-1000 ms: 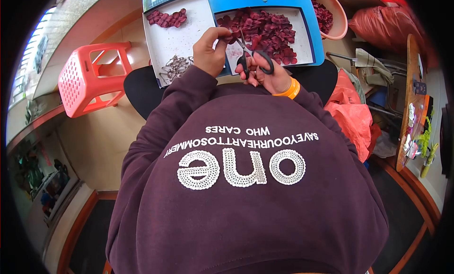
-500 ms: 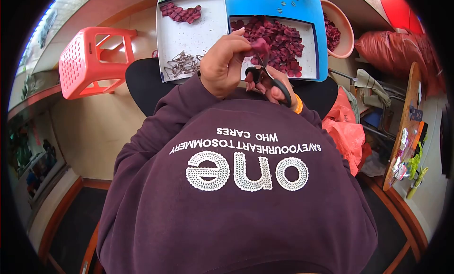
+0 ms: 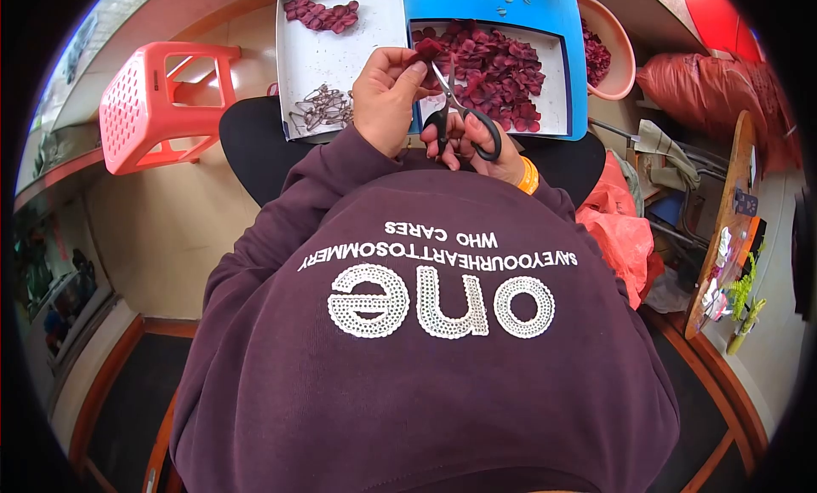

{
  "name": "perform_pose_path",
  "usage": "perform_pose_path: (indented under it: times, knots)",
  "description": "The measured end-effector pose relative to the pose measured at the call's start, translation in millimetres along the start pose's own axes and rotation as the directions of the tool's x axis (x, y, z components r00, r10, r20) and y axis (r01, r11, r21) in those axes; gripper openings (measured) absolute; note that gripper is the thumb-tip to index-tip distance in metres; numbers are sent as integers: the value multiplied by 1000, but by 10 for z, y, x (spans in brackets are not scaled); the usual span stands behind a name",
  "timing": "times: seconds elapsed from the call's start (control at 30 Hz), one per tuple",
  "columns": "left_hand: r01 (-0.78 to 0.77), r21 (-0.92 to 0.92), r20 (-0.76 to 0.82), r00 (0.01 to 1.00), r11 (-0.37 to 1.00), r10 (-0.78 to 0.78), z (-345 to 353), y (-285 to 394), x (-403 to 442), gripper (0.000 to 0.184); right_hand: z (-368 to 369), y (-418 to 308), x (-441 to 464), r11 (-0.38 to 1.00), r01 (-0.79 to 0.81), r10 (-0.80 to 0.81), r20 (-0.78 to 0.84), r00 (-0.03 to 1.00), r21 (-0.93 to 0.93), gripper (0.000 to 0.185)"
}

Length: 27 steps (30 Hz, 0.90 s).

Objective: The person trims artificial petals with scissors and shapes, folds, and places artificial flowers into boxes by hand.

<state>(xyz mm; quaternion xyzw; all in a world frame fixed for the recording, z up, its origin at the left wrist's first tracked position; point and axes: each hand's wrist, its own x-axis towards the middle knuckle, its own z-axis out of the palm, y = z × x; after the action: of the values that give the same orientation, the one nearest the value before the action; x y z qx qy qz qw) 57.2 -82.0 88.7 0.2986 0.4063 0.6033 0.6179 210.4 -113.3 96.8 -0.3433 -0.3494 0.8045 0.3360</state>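
Between thumb and fingers, my left hand (image 3: 387, 101) pinches a dark red petal piece (image 3: 427, 50). My right hand (image 3: 485, 144) has its fingers in the black handles of the scissors (image 3: 454, 106), whose blades are spread and point up at the petal piece. Behind the hands, a heap of dark red petals (image 3: 494, 67) lies in the right compartment of a blue and white box (image 3: 557, 59). The left compartment holds a strip of petals (image 3: 322, 16) at the back and a pile of metal pins (image 3: 325, 107) at the front.
A pink basin (image 3: 628, 63) with more petals stands right of the box. To the left is a pink plastic stool (image 3: 128, 110). Red bags (image 3: 698, 84) and a wooden board (image 3: 723, 229) are at the right. Small green bits lie on the blue surface.
Since half a second ago my left hand has moved back and left with the petal piece, and the scissors have turned more upright with blades spread. The view has also shifted since the first frame.
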Motion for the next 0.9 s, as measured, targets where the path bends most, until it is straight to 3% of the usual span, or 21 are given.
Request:
perform_pose_path:
  times: [0.23,0.4,0.53,0.73,0.9]
  knots:
    - [92,-146,-15,995,985,-95,-25,-10,32,18,-1,12,16,999,-40,40,-5,999,2,48]
    - [229,-226,-5,972,947,-236,-110,-27,71,16,-19,20,44,996,-87,87,-25,996,26,49]
    - [429,-369,96,900,824,-426,-182,-50,108,15,-19,5,60,987,-136,138,-21,990,82,51]
    - [508,-422,173,858,751,-484,-244,-93,115,14,-27,-15,48,969,-195,201,-29,979,150,53]
    - [456,-326,96,887,828,-451,-230,-75,108,12,-13,-9,59,967,-205,213,-39,976,154,53]
